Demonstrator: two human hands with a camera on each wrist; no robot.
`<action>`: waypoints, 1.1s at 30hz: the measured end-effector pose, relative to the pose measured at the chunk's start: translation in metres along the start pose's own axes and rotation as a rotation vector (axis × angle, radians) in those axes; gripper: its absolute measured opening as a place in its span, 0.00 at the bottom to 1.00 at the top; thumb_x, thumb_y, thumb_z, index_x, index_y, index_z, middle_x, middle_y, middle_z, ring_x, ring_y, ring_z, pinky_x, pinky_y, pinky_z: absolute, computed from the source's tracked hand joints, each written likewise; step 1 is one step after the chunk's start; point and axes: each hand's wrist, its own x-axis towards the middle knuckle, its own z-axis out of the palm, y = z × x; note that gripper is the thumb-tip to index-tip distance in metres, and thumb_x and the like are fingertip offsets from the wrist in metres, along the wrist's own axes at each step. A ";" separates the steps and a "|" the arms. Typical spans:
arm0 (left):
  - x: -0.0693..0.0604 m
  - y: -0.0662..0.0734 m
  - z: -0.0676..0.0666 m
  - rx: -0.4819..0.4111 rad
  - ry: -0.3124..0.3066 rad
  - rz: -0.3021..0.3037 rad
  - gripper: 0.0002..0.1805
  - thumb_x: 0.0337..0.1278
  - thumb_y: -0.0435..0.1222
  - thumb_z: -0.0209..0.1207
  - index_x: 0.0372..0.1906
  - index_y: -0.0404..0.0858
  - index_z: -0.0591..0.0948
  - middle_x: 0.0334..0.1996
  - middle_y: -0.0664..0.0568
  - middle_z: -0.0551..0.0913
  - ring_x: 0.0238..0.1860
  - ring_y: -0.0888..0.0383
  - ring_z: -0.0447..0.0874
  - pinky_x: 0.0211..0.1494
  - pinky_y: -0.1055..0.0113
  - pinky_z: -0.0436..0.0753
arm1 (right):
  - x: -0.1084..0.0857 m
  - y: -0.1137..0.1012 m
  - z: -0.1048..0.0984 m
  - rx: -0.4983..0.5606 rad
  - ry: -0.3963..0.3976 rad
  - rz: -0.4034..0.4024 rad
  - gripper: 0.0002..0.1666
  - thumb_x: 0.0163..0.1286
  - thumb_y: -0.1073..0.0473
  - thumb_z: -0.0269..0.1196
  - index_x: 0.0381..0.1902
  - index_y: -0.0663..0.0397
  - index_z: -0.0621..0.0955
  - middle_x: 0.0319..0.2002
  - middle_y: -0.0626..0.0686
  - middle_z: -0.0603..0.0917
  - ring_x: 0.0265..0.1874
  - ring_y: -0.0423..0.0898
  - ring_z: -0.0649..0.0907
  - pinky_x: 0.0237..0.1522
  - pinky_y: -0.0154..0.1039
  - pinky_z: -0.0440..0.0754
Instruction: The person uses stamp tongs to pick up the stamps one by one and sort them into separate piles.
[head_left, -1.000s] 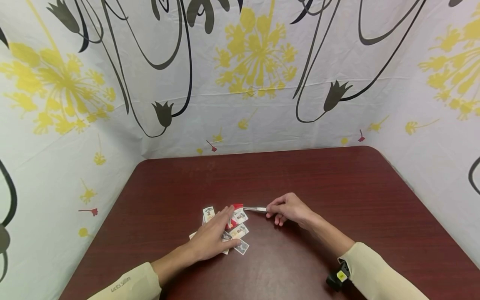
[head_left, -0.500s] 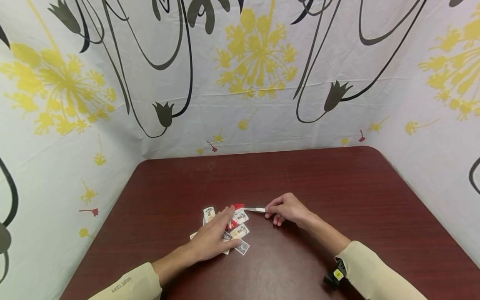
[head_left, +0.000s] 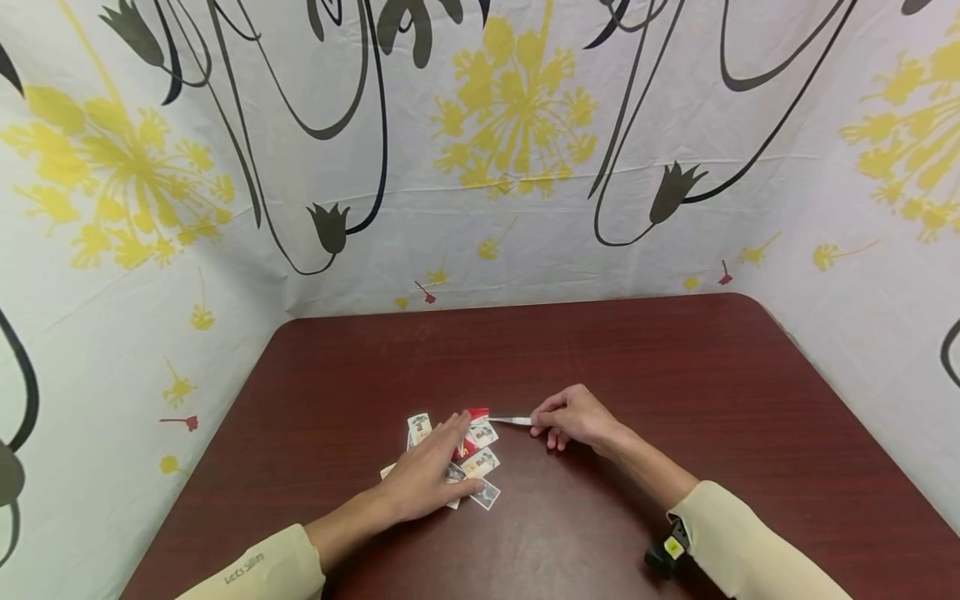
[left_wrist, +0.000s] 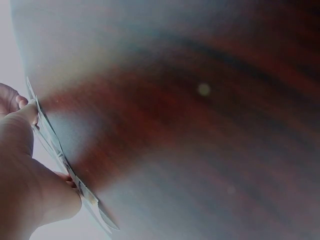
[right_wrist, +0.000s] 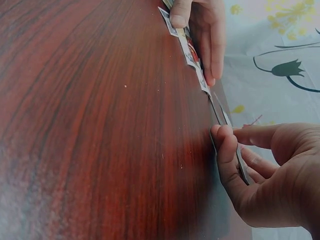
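Printed slips (head_left: 419, 426) are spread around the red card (head_left: 478, 412), covered partly by the left hand (head_left: 426, 477), its fingers straight. Right of the card, tweezers (head_left: 513, 421) are pinched by the right hand (head_left: 579, 419), tips near its edge. Apparently no slip is lifted clear yet; whether one is caught cannot be told.

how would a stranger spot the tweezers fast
On the dark red table, find the right hand. It pinches the tweezers, which point toward the small printed papers. Unlike those flat neighbours, the tweezers are slim, silvery and two-pronged.
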 end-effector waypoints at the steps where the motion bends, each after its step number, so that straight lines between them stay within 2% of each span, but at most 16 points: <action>1: 0.000 0.000 0.000 0.000 -0.001 0.000 0.54 0.65 0.55 0.71 0.84 0.33 0.60 0.83 0.42 0.61 0.83 0.45 0.57 0.81 0.44 0.64 | 0.000 0.000 0.000 -0.004 0.001 -0.005 0.08 0.73 0.71 0.66 0.43 0.74 0.88 0.32 0.65 0.91 0.16 0.42 0.82 0.18 0.31 0.79; 14: 0.000 0.001 0.000 -0.008 -0.003 0.000 0.54 0.65 0.55 0.71 0.84 0.33 0.59 0.83 0.41 0.60 0.83 0.45 0.56 0.81 0.43 0.63 | 0.001 0.002 0.002 -0.026 0.027 -0.019 0.06 0.72 0.72 0.66 0.41 0.73 0.88 0.30 0.63 0.90 0.15 0.42 0.80 0.17 0.31 0.76; 33: -0.001 0.001 -0.001 -0.019 -0.012 -0.009 0.55 0.66 0.56 0.70 0.85 0.34 0.57 0.84 0.43 0.58 0.83 0.45 0.56 0.81 0.43 0.63 | 0.002 0.002 -0.001 -0.067 0.051 -0.026 0.07 0.73 0.72 0.65 0.40 0.72 0.89 0.29 0.62 0.90 0.16 0.42 0.80 0.18 0.32 0.78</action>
